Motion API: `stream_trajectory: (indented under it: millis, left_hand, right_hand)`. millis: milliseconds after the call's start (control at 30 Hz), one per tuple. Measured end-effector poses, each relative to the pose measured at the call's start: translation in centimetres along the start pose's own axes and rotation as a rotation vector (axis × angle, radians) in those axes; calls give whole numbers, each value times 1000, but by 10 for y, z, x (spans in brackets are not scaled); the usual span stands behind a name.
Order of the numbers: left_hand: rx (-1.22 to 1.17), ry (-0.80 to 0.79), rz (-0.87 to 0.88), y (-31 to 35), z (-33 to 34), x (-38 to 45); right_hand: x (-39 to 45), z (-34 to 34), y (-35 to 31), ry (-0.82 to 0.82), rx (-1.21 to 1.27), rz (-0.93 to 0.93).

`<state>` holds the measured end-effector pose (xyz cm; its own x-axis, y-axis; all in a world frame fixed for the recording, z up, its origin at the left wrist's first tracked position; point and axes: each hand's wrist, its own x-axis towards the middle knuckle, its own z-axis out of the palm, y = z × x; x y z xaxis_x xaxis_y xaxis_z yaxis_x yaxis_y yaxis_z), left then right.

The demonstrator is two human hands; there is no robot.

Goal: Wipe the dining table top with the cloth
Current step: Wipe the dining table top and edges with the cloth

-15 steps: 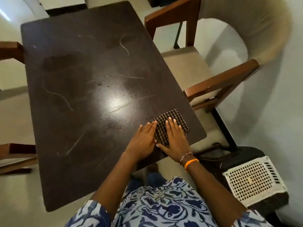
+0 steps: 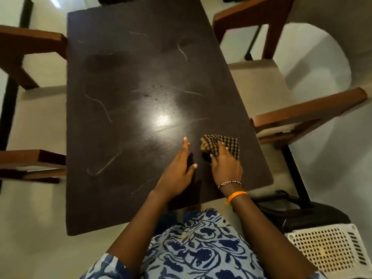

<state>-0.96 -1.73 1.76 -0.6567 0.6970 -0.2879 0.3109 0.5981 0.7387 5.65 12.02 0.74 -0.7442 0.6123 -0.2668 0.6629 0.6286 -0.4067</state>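
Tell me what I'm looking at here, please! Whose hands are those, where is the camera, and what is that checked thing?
No machine here, just a person. The camera sits on the person's head and looks down, so you see their two arms reaching out from below, above their blue flowered clothes.

The big dark shape is a dining table. It shines where a lamp reflects, and it has pale streaks and small crumbs on it.

The checked thing is a cleaning cloth. The right hand, the one with the orange band at the wrist, holds it bunched against the table. The left hand holds nothing; its fingers are straight, beside the cloth.

Wooden chairs stand around the table, and a white basket sits on the floor at the right.
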Motion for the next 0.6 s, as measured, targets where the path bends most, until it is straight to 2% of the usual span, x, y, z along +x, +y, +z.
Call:
stream_trajectory:
  millis: [167, 367, 600]
  left_hand:
    - [-36, 195, -42, -18, -61, 12]
    - [-129, 327, -72, -65, -151, 29]
    - [-105, 398, -100, -160, -270, 61]
  right_hand:
    - [31, -9, -73, -11, 266, -46]
    - [68, 13, -182, -51, 519, -156]
    - [131, 70, -326, -56, 589, -257]
